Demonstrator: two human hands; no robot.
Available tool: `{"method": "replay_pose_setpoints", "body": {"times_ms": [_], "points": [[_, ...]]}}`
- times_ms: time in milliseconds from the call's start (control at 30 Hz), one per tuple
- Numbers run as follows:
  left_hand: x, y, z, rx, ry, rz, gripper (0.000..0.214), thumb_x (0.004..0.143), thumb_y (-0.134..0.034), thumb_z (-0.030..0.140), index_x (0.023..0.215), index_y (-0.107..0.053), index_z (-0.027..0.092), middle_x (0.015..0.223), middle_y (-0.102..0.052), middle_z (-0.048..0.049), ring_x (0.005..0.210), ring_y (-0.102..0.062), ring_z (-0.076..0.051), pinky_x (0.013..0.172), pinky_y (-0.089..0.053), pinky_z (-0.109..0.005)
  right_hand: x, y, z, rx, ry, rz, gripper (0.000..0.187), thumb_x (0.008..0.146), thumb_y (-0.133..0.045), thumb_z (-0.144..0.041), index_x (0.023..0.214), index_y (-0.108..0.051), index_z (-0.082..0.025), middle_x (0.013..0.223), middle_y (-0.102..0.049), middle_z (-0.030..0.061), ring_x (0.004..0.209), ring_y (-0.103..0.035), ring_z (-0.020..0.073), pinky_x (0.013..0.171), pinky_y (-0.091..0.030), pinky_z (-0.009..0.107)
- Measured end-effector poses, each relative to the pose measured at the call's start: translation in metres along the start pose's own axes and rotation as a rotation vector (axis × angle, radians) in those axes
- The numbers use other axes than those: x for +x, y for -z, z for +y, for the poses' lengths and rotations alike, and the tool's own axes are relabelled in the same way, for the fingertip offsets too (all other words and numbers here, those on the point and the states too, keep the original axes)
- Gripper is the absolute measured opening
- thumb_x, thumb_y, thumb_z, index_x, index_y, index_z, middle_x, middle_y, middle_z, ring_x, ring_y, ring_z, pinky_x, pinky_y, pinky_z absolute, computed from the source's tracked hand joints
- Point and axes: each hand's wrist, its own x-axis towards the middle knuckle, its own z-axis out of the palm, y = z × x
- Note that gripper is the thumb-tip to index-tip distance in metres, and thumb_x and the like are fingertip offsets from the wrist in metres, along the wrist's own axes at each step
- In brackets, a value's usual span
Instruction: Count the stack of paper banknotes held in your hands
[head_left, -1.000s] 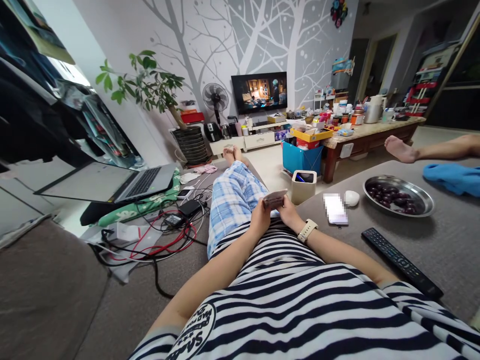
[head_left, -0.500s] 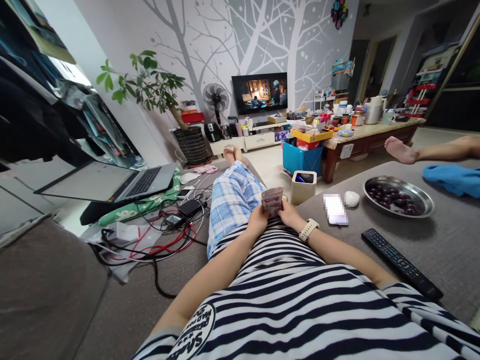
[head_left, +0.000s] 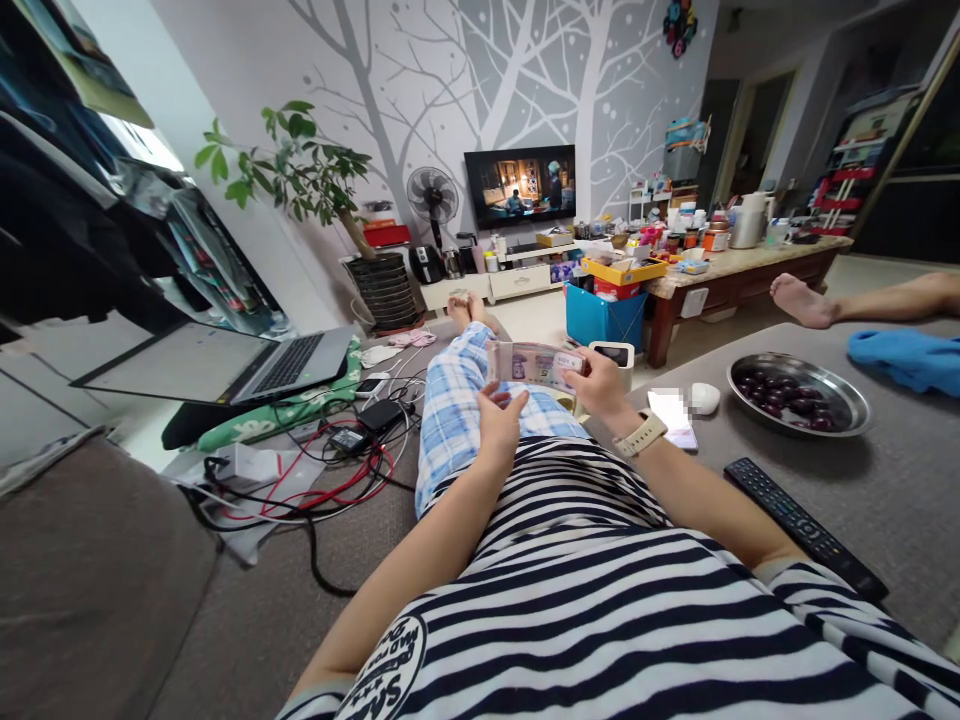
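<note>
While the pinkish printed notes [head_left: 529, 362] are being held out lengthwise above the plaid trousers [head_left: 459, 392], they are being gripped at their three o'clock end by the right hand [head_left: 600, 380], its thumb and fingers being pressed together on the paper. At seven o'clock from the notes, the left hand [head_left: 500, 420] is being held up with the thumb spread away from the loosely curled fingers; whether the near end of the paper is being touched by a fingertip cannot be told. On the right wrist, a pale watch [head_left: 641, 436] is being worn.

With the notes taken as the dial's centre, a laptop [head_left: 292, 365] is being supported at nine o'clock above a green cloth [head_left: 292, 415], and tangled cables [head_left: 352, 475] are lying at eight. At three o'clock, dark fruit [head_left: 787, 395] is being held by a metal bowl [head_left: 845, 397]; at four, a black remote control [head_left: 804, 525] is resting on the grey upholstery [head_left: 720, 560]. At twelve, a scene is being shown on a television [head_left: 520, 188], and at two, much clutter is being borne by a table [head_left: 750, 287].
</note>
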Motion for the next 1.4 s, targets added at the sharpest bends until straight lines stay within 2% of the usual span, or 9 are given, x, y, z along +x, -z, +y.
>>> {"method": "replay_pose_setpoints", "body": {"times_ms": [100,167,333,500,667,833,1067,1300,1400], "points": [[0.000,0.006,0.015,0.079,-0.291,0.160,0.068,0.071,-0.082,0.020,0.130,-0.048,0.024,0.128,-0.055,-0.0092,0.106,-0.060,-0.021,0.099,-0.050,-0.039,0.018,0.029,-0.019,-0.392,0.243,-0.190,0.006,0.080,-0.062,-0.022,0.075,-0.064,-0.020,0.077,-0.069,0.0050,0.074,-0.058,0.0202,0.070,-0.040,0.031],[-0.003,0.004,0.021,0.107,-0.328,0.041,0.068,0.071,-0.081,0.020,0.132,-0.050,0.025,0.132,-0.055,-0.0103,0.112,-0.059,-0.023,0.102,-0.050,-0.040,0.024,0.037,-0.034,-0.517,0.335,-0.364,0.005,0.078,-0.064,-0.016,0.077,-0.067,-0.020,0.082,-0.072,0.0072,0.077,-0.061,0.0218,0.071,-0.037,0.031],[-0.020,-0.009,0.019,-0.008,0.037,-0.393,0.063,0.068,-0.078,0.021,0.128,-0.057,0.025,0.132,-0.063,-0.0106,0.103,-0.067,-0.024,0.079,-0.058,-0.034,0.028,0.035,-0.067,-0.572,0.405,-0.649,0.004,0.077,-0.072,-0.016,0.078,-0.073,-0.020,0.080,-0.074,0.0070,0.079,-0.062,0.0232,0.073,-0.034,0.031],[-0.035,-0.007,0.017,-0.213,0.260,-0.606,0.056,0.074,-0.073,0.025,0.129,-0.066,0.024,0.108,-0.076,-0.0080,0.096,-0.073,-0.025,0.069,-0.058,-0.029,0.034,0.037,-0.078,-0.520,0.494,-0.806,0.008,0.080,-0.067,-0.019,0.083,-0.075,-0.019,0.083,-0.075,0.0043,0.075,-0.058,0.0186,0.069,-0.032,0.029],[-0.038,-0.004,0.011,-0.309,0.294,-0.621,0.046,0.087,-0.072,0.044,0.124,-0.072,0.017,0.113,-0.078,-0.0146,0.102,-0.075,-0.028,0.077,-0.062,-0.036,0.039,0.042,-0.072,-0.468,0.445,-0.824,0.008,0.077,-0.066,-0.021,0.080,-0.073,-0.017,0.077,-0.071,0.0017,0.070,-0.053,0.0159,0.066,-0.031,0.027],[-0.039,-0.007,0.001,-0.241,0.229,-0.586,0.049,0.082,-0.082,0.051,0.115,-0.075,0.015,0.108,-0.080,-0.0139,0.100,-0.075,-0.029,0.090,-0.060,-0.042,0.037,0.045,-0.063,-0.390,0.362,-0.804,0.008,0.074,-0.066,-0.023,0.077,-0.070,-0.017,0.070,-0.065,-0.0020,0.066,-0.049,0.0137,0.062,-0.031,0.026],[-0.038,-0.006,0.001,-0.243,0.325,-0.624,0.046,0.084,-0.081,0.049,0.114,-0.075,0.016,0.111,-0.080,-0.0155,0.095,-0.077,-0.028,0.075,-0.061,-0.035,0.033,0.044,-0.059,-0.362,0.292,-0.817,0.006,0.072,-0.064,-0.023,0.071,-0.064,-0.017,0.064,-0.057,-0.0045,0.064,-0.046,0.0127,0.061,-0.030,0.025],[-0.038,-0.002,0.001,-0.291,0.412,-0.703,0.045,0.085,-0.081,0.048,0.114,-0.076,0.014,0.115,-0.079,-0.0184,0.098,-0.077,-0.030,0.073,-0.063,-0.035,0.034,0.047,-0.059,-0.313,0.254,-0.845,0.006,0.071,-0.062,-0.024,0.070,-0.062,-0.018,0.063,-0.055,-0.0056,0.065,-0.047,0.0123,0.061,-0.030,0.025],[-0.039,-0.004,-0.002,-0.293,0.410,-0.671,0.044,0.086,-0.080,0.047,0.113,-0.076,0.013,0.113,-0.079,-0.0187,0.096,-0.077,-0.030,0.073,-0.064,-0.036,0.034,0.047,-0.054,-0.291,0.226,-0.826,0.006,0.070,-0.064,-0.023,0.070,-0.063,-0.017,0.063,-0.055,-0.0059,0.064,-0.048,0.0120,0.060,-0.032,0.024]]}}
